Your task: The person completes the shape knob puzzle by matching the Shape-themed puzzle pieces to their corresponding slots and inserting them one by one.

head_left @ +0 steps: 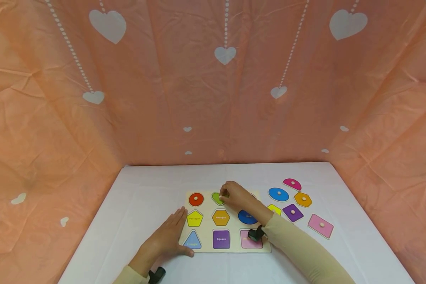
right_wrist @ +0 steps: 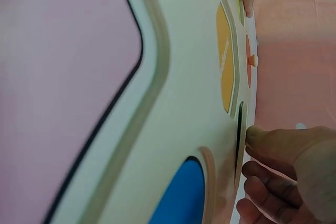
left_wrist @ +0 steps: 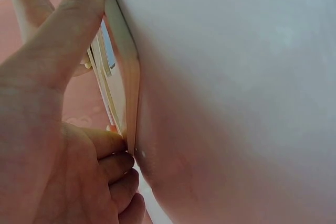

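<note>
A cream shape-puzzle board (head_left: 206, 240) lies on the white table. My left hand (head_left: 167, 234) rests at its lower left corner, fingers stretched along the left edge and thumb at the bottom edge. In the left wrist view, the fingertips (left_wrist: 123, 169) touch the board's side. My right hand (head_left: 234, 195) reaches over the board and pinches a green puzzle piece (head_left: 216, 198) at the top middle recess; the knob is hidden by the fingers. A red circle piece (head_left: 196, 199) with a knob sits in the top left recess.
Right of the board lie loose knobbed pieces: a magenta semicircle (head_left: 292, 184), blue oval (head_left: 278, 194), orange hexagon (head_left: 303, 199), purple square (head_left: 292, 213), pink rectangle (head_left: 320, 226) and a partly covered yellow piece (head_left: 275, 209). Peach cloth (head_left: 206, 98) with hearts surrounds the table.
</note>
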Tool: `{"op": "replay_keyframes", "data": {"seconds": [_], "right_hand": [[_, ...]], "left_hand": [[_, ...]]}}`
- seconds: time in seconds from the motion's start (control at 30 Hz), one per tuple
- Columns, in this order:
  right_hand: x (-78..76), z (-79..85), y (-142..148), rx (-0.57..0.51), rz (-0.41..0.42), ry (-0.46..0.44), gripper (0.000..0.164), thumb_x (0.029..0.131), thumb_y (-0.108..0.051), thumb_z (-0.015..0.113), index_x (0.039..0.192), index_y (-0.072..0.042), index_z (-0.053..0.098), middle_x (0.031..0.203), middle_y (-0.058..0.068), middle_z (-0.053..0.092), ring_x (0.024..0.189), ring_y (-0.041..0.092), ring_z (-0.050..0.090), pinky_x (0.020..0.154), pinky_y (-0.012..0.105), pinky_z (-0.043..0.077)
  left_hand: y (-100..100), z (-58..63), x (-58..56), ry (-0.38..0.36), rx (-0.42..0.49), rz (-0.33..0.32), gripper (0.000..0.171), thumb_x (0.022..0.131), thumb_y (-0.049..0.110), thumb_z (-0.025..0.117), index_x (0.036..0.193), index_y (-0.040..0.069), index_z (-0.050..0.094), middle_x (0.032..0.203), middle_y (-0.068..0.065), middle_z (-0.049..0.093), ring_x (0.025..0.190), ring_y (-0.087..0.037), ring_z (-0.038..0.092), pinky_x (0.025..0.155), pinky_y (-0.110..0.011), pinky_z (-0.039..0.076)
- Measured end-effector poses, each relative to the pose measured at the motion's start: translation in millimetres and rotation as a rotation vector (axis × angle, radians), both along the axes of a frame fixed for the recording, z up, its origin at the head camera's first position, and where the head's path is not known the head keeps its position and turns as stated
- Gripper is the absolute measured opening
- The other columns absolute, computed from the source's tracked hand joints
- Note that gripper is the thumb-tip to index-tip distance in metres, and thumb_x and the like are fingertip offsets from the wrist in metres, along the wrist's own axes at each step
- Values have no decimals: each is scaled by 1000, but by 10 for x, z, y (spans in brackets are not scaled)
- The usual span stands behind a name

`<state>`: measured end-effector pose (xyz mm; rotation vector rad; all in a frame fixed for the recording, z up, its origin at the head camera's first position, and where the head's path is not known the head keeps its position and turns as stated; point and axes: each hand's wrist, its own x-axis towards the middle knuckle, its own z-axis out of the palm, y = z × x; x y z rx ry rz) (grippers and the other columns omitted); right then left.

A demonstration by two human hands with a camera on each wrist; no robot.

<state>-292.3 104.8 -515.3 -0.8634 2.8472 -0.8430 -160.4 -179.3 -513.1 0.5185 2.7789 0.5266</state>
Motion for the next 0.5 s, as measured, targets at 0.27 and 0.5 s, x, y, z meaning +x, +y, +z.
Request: {"op": "replay_keyframes", "data": {"seconds": [0.27, 0.5], "right_hand": [[18, 5, 1, -7, -11, -13, 7, 96, -12, 82, 97, -7, 77, 88, -1, 62, 85, 13, 56, 83, 32, 58], [6, -17, 1, -14, -25, -30, 7, 97, -14, 81, 97, -10, 76, 88, -3, 61, 85, 12, 56, 83, 31, 58]], "left_hand": [[7, -6, 3, -4, 1, 8, 140, 64, 57, 100, 166, -6, 27, 176, -22, 22, 164, -37, 21, 133, -53, 22], [9, -38, -8, -5, -8, 18, 140, 64, 59, 99, 167, -4, 27, 177, -20, 22, 164, -36, 20, 133, -52, 22]]}}
